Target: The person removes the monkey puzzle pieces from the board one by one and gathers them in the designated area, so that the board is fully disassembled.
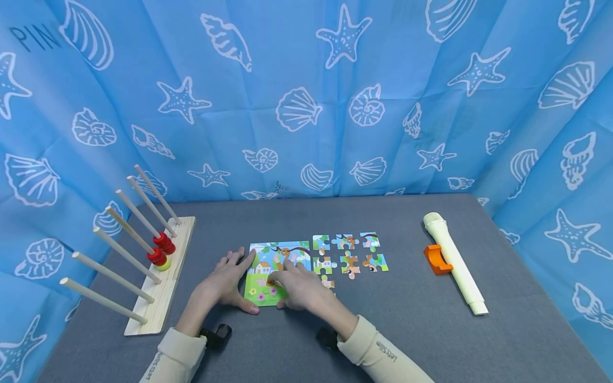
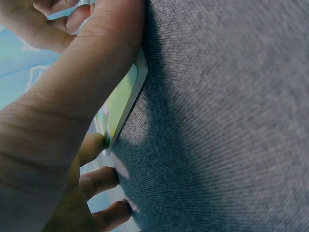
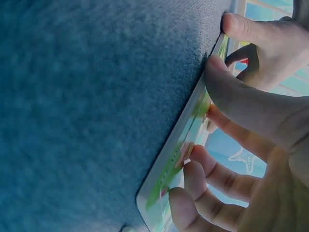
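Note:
A jigsaw puzzle board [image 1: 266,299] with a house, a meadow and a brown animal in its picture lies flat on the grey table. My left hand [image 1: 225,282] is spread at its left side, the thumb at the near edge and the fingers along the left edge. My right hand [image 1: 303,287] rests on the board's right part. In the right wrist view its thumb [image 3: 219,77] is at the near edge, and the slightly bent fingers [image 3: 195,176] touch the picture. Several loose puzzle pieces [image 1: 349,260] lie just right of the board, one partly hidden by the right hand.
A wooden peg stand [image 1: 165,298] with upright rods is at the left; red rings [image 1: 164,243] and a yellow ring [image 1: 164,265] sit on two rods. To the right lie a cream toy microphone [image 1: 457,266] and an orange curved block [image 1: 435,261]. A blue curtain [image 1: 306,149] hangs behind the table.

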`<action>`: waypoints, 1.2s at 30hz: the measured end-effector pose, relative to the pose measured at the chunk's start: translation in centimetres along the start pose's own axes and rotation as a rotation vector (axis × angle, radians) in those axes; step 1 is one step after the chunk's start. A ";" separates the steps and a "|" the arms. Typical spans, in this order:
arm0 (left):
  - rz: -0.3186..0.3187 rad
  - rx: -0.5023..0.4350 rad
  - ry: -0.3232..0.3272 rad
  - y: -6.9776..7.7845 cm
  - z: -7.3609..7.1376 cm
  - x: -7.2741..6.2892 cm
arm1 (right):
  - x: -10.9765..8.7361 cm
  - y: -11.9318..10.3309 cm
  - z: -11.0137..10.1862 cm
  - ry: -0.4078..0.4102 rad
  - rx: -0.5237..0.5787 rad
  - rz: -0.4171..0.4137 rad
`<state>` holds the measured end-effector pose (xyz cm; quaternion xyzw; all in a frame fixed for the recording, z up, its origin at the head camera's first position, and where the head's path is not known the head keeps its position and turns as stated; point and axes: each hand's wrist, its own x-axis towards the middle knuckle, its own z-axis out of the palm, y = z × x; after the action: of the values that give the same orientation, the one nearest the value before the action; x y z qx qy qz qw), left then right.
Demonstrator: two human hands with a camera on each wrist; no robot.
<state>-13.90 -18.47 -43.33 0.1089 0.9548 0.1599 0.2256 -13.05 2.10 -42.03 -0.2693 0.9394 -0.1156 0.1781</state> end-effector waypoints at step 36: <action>0.005 0.003 0.016 0.2 -0.1 0.0 | -0.1 -0.2 0.2 0.086 0.002 -0.012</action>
<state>-13.87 -18.32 -43.19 0.1106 0.9565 0.1599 0.2174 -12.78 2.02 -42.13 -0.2695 0.9444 -0.1292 0.1373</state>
